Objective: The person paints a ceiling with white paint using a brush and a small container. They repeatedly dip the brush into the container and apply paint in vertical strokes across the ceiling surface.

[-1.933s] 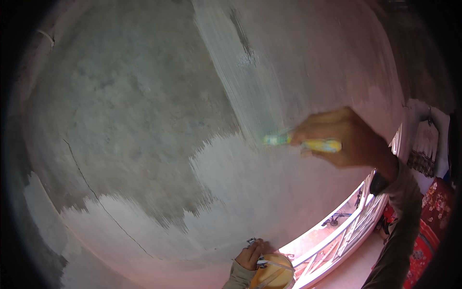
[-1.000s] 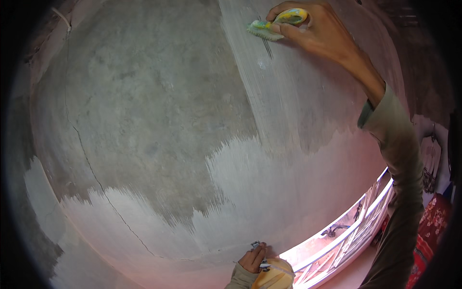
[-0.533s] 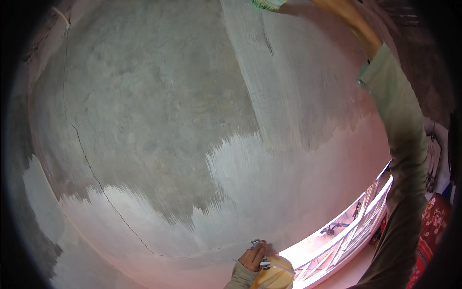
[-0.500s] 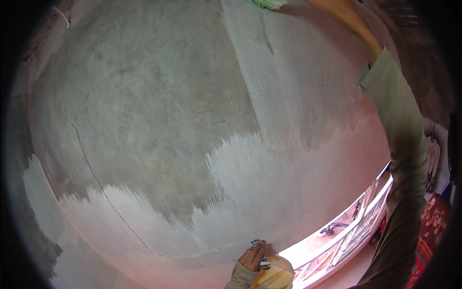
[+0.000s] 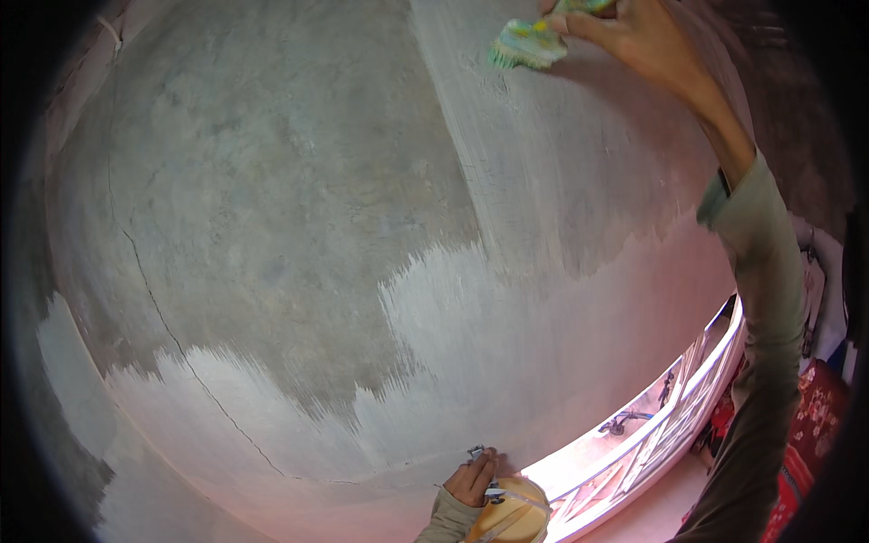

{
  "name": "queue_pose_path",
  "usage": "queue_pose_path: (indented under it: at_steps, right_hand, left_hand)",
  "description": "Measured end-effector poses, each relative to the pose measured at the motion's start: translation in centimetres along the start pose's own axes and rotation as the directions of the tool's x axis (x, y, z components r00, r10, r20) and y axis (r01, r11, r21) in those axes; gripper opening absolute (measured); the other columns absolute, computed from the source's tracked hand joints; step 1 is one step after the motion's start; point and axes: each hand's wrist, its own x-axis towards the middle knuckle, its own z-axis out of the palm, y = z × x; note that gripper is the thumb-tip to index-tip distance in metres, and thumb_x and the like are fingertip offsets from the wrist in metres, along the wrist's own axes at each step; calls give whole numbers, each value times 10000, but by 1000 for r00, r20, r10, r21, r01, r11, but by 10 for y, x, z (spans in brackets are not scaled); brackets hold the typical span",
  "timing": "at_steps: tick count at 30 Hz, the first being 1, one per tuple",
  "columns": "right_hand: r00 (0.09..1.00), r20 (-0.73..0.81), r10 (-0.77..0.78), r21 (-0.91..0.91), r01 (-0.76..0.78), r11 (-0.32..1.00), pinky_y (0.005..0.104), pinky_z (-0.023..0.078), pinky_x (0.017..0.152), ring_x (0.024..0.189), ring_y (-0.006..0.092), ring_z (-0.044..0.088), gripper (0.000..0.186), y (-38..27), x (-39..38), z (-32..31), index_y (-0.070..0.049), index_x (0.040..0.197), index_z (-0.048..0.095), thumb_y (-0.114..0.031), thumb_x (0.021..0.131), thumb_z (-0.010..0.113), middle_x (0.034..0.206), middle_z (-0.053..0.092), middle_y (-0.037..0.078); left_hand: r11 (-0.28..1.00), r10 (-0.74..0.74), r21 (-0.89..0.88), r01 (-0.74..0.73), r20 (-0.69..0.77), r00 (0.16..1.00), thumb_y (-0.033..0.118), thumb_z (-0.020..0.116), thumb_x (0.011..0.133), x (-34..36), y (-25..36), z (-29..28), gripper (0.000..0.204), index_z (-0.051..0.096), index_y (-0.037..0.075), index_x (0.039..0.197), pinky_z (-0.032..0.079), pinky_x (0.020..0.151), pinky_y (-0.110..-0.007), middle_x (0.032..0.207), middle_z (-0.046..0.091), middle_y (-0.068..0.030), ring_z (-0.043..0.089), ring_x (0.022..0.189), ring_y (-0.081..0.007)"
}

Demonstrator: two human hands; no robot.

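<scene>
My right hand (image 5: 638,50) grips a yellow-and-green brush (image 5: 527,43) high up, its green bristles against the streaked, lighter coat (image 5: 570,181) on the wall, which bears bare mottled grey plaster (image 5: 272,181) to the left. At the bottom centre, my left hand (image 5: 468,480) is closed on a small metal fitting (image 5: 476,452) at the wall, directly beside a yellow container (image 5: 507,518) with pale straps or strips across it. What exactly the fitting is, I cannot make out.
A white-barred opening (image 5: 634,452) runs along the lower right, bright behind. Red flowered cloth (image 5: 819,403) lies at the far right, near a pale hanging item (image 5: 810,299). A thin crack (image 5: 159,312) crosses the left wall, below a short pale tube (image 5: 110,32) at the top.
My right hand and brush have come down from the top edge since half a second ago, after rising from mid-wall earlier. My left hand stays by the container.
</scene>
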Motion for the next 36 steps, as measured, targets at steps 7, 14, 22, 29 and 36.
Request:
queue_pose_path:
  at_steps: [7,14,22,29,36]
  right_hand:
    - [1000,11,-19,18,19,1000,299,536,841,888,145,681,187,4,-27,13,-27,1029,747,-134,877,762,942,741,42]
    - [924,373,77,140,-138,980,312,538,856,907,169,685,249,-6,-36,-23,-1,1024,739,-168,847,791,952,735,67]
    - [965,249,81,125,-115,985,307,538,831,890,159,681,217,21,73,-40,7,1022,740,-139,866,777,967,746,70]
    - [984,-68,-165,38,168,985,316,534,792,849,152,677,190,40,154,-18,4,1019,746,-118,874,756,925,751,74]
    - [900,-266,-344,-56,342,938,325,530,753,807,146,673,167,65,217,23,2,1017,753,-97,883,736,883,756,77]
  left_hand:
    - [1000,0,12,0,-33,999,87,763,710,-7,-4,6,602,639,39,1297,570,701,-375,1328,661,-129,645,806,-278]
    - [990,-61,-123,64,34,998,170,761,767,4,-1,7,614,601,31,1343,532,842,-426,1344,633,-171,620,963,-337]
    - [890,-143,-423,171,97,985,274,789,774,-9,-12,32,669,593,19,1361,480,1051,-510,1278,641,-230,595,1216,-440]
    - [863,-246,-447,236,35,969,340,729,837,-23,-14,44,584,624,27,1319,503,1015,-496,1214,673,-211,632,1148,-425]
    - [852,-259,-423,309,173,950,349,692,881,-53,-57,88,533,640,38,1309,514,969,-492,1230,668,-217,644,1096,-421]
